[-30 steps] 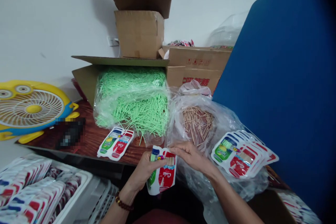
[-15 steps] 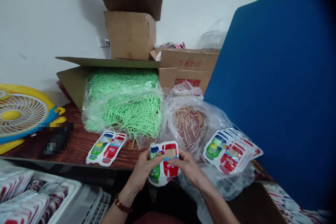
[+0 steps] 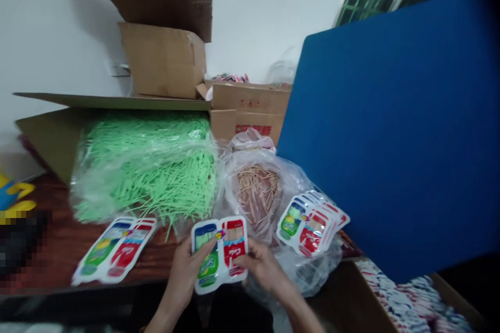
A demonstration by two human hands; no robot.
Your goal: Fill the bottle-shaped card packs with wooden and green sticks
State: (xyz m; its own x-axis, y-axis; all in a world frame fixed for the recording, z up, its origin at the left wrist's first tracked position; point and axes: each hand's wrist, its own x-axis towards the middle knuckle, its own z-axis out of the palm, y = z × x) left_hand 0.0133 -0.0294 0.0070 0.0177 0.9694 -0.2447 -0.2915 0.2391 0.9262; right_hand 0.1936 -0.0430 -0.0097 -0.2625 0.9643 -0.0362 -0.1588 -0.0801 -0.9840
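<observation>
Between my two hands I hold a printed pouch (image 3: 221,257) with a green half and a red "Cola" half, over the table's front edge. My left hand (image 3: 186,265) grips its left side, the thumb lying across the front. On the right side, my right hand (image 3: 260,265) pinches the lower edge. To the left lies a small pile of similar pouches (image 3: 117,250); to the right, a fanned stack of pouches (image 3: 310,223) rests on clear plastic. Green sticks (image 3: 167,182) spill from a bag behind my left hand. Brown sticks (image 3: 258,190) lie in an open plastic bag.
A blue panel (image 3: 383,135) closes off the right side. Cardboard boxes (image 3: 164,60) are stacked at the back against the wall. At lower right stands a box of many small packets (image 3: 410,296). Part of a yellow and blue fan (image 3: 15,197) shows at far left.
My view has turned to the right, so things appear further left. My right hand has moved from the pouch's upper front to its lower right edge. Both hands still hold the pouch.
</observation>
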